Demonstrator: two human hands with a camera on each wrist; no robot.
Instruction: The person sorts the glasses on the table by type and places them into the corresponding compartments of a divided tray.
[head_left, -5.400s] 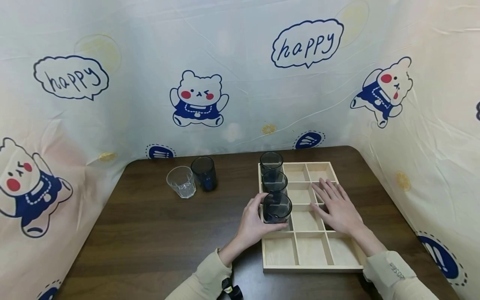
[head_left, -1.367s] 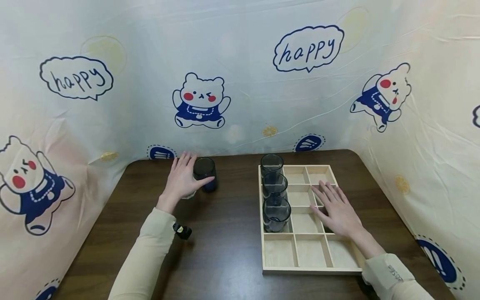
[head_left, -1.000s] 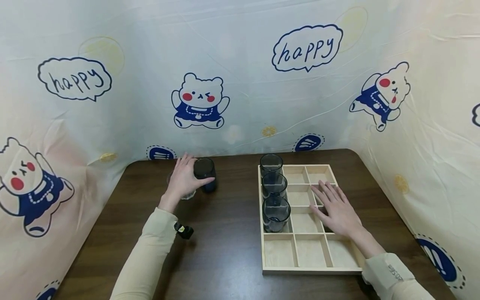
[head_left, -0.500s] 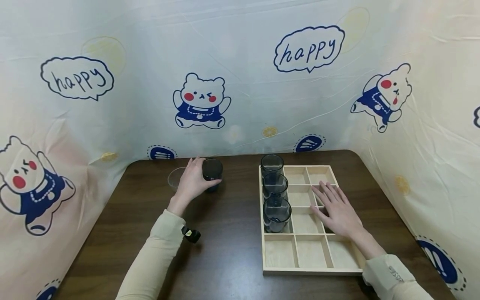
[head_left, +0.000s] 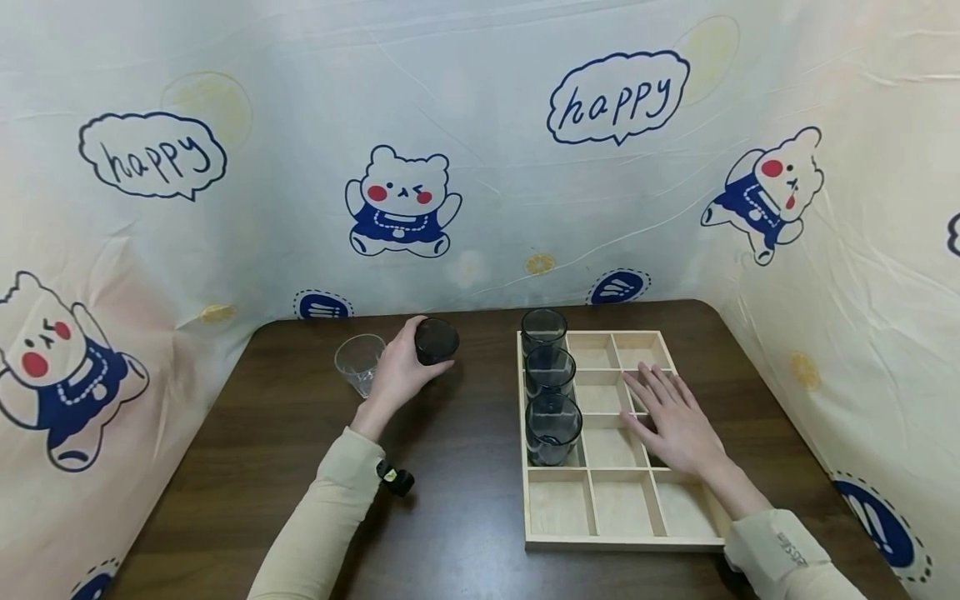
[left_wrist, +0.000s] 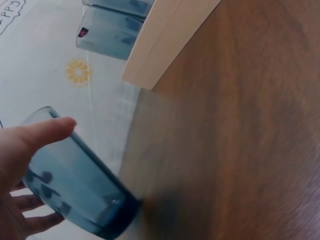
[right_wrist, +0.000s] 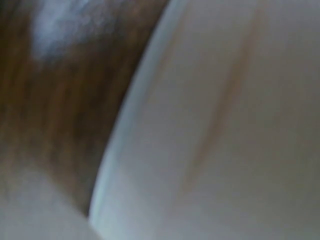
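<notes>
At the back left of the table, my left hand grips a dark tinted glass, thumb on one side and fingers round the other. The left wrist view shows this glass tilted, its thick base near the tabletop. My right hand rests with spread fingers across the dividers of a wooden compartment tray. Three more dark glasses stand in the tray's left column: one at the back, one behind the middle and one nearer.
A clear glass stands left of my left hand, partly covered by it. The brown table reaches back to a printed cloth. Only pale, blurred sleeve fabric and some table fill the right wrist view.
My left hand first set the nearest glass in the tray, then reached back left, took hold of the dark glass and shifted it right, uncovering more of the clear glass. My right hand stayed put.
</notes>
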